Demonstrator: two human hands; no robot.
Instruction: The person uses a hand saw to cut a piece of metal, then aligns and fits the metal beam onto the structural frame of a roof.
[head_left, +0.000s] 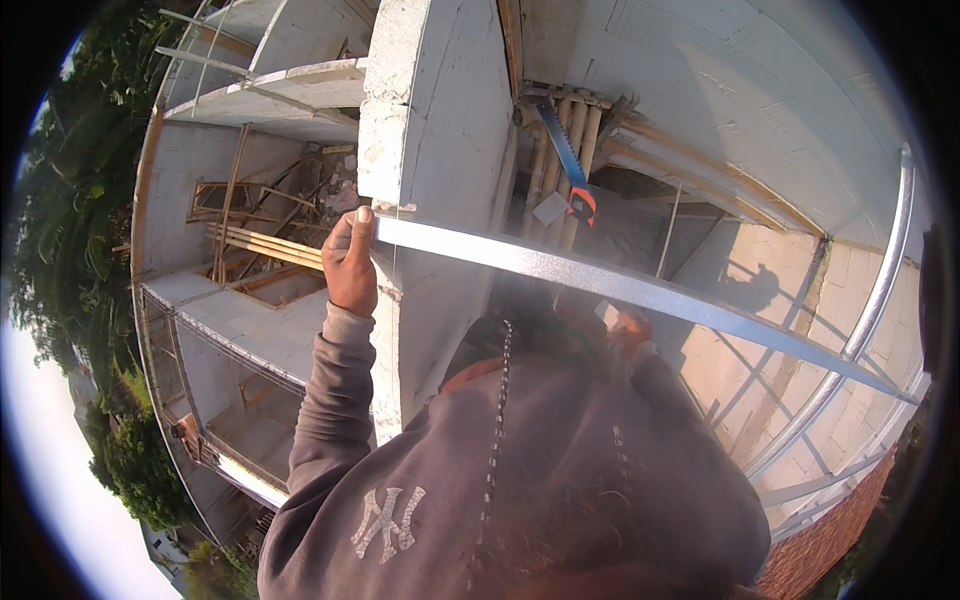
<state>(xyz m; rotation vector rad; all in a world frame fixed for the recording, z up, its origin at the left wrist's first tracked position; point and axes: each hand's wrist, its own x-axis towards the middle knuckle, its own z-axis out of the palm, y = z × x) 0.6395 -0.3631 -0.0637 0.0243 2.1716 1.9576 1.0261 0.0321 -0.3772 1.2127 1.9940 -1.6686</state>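
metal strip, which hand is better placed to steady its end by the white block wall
Left, probably: the left hand holds that end of the metal strip beside the white block wall. The right hand is partly hidden, below the strip's middle in the view, farther from that end.

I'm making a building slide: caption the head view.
Left hand holds a silvery metal bar's end beside a white block wall, orange-handled handsaw beyond.
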